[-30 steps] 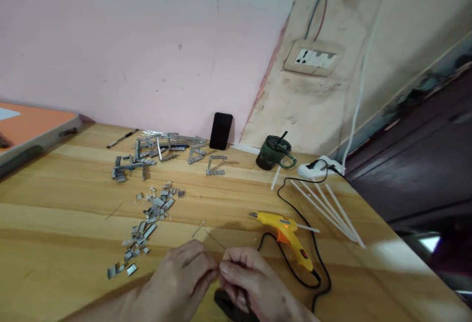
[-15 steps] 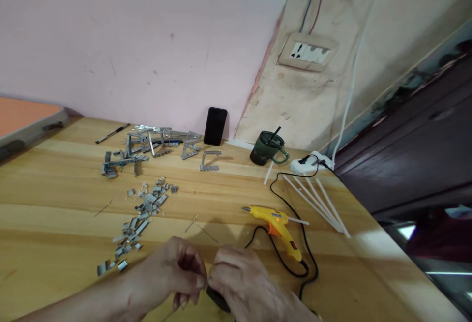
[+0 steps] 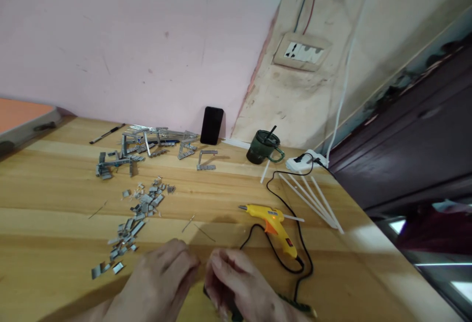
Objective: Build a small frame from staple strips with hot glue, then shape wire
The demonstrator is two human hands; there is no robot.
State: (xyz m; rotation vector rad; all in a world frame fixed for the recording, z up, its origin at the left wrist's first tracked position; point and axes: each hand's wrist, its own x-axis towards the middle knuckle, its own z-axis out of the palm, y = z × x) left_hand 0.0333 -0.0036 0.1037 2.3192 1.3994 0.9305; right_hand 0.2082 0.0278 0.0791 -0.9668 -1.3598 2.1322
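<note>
L hand [image 3: 158,280] has fingers bent, tips together, just beside R hand [image 3: 245,285]; can't tell if L pinches anything. R is curled round a dark, mostly hidden object [image 3: 236,314] above light striped wood table [image 3: 44,233]. Beyond hands: short thin grey wire [image 3: 188,223]. Yellow plastic glue gun [image 3: 276,222] nr R; pile of small flat grey metal pcs [image 3: 147,203] fwd & left of L.
</note>
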